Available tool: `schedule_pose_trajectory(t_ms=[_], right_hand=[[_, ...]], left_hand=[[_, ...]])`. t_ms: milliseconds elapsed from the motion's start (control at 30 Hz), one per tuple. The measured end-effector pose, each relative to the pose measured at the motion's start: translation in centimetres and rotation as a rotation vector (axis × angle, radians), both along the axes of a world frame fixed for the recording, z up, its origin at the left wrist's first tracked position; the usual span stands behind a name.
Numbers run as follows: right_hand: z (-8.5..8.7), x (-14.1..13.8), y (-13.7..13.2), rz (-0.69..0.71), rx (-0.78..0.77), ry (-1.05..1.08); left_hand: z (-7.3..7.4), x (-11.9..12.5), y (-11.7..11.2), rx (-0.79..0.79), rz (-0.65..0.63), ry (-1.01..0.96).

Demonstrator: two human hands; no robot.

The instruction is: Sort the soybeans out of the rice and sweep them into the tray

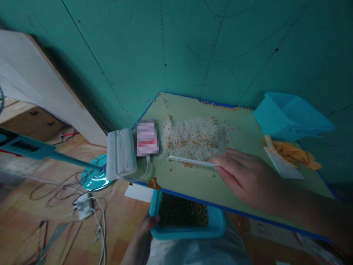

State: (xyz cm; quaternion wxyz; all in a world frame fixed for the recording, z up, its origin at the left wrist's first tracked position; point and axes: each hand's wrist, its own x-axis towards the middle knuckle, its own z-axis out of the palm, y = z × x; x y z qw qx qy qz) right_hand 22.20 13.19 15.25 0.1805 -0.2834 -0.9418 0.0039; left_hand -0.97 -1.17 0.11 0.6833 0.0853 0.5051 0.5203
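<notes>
My right hand (242, 176) is closed on one end of a thin, pale, straight strip (190, 161), perhaps a ruler. The strip lies low over the table along the near side of a heap of white rice-like grains (190, 127). Round yellow beans (190, 141) are scattered on the heap, and several more lie just in front of the strip. Below the table's front edge, my left hand (147, 224) grips the left end of a blue plastic tub (187, 234). Inside the tub are dark green beans (176, 209) with yellow ones at the right.
The pale table (165, 176) has a blue edge. On it are a blue bin (292, 117), an orange cloth (295, 152), a white device (121, 154) and a blurred-out phone-like object (147, 138) with a cable. Yellow beans line the back edge. Cables and a power strip (83, 206) lie on the floor.
</notes>
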Motion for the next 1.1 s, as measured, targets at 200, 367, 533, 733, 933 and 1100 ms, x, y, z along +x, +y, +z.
schedule_pose_trajectory(t_ms=[200,367,533,733,933,1100], right_hand=[[0.2,0.0,0.6,-0.019,0.054,0.047],[0.1,2.9,0.6,-0.151,0.034,0.111],[-1.7,7.3,-0.9,-0.440,-0.063,0.199],[-1.6,6.0,-2.2,-0.293,-0.037,0.241],[-0.6,3.1,-2.4,-0.080,-0.031,0.198],[-0.7,2.3,-3.4,0.042,-0.175,0.149]], left_hand=[[-0.3,-0.6,-0.2,-0.069,0.034,0.073],[-0.5,0.4,0.3,-0.057,0.064,0.021],[-3.0,1.9,2.0,-0.094,0.036,-0.116],[-6.2,4.2,3.2,0.010,0.139,-0.165],[-6.4,3.3,3.3,-0.006,0.063,-0.143],[-5.5,2.3,3.1,-0.081,-0.163,-0.194]])
